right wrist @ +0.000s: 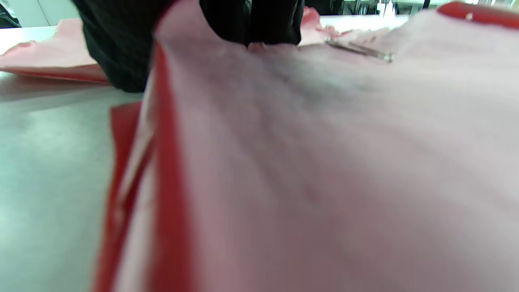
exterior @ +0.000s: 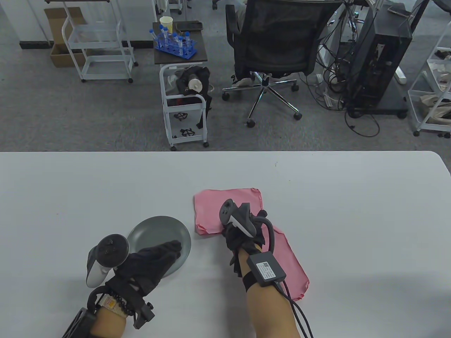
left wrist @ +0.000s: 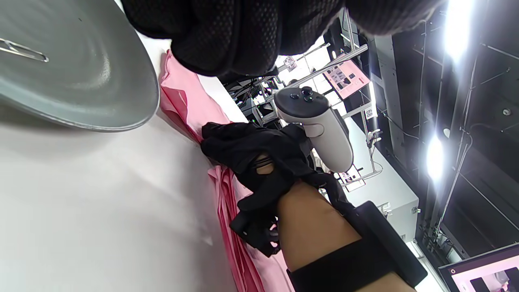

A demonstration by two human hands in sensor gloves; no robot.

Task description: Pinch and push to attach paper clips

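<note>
1. Table view: The left hand [exterior: 155,258] reaches over the near side of the grey plate [exterior: 148,232], by the tabletop's [exterior: 352,211] near edge. Its fingers are stretched out flat over the plate; nothing shows in them. The right hand [exterior: 239,232] presses down on the pink paper [exterior: 225,202], where one sheet lies partly over another. Two pink sheets show, and one plate.

2. Left wrist view: One paper clip [left wrist: 22,50] lies in the plate [left wrist: 101,81]. Its long side points across the dish. The left hand is the nearer one to it, right above. The right hand [left wrist: 251,154] holds the paper's edge down.

3. Right wrist view: A second paper clip [right wrist: 359,49] already sits on the paper's [right wrist: 324,162] far edge, just beside the dark fingers [right wrist: 267,24]. They seem to pinch that edge, but it is blurry.
</note>
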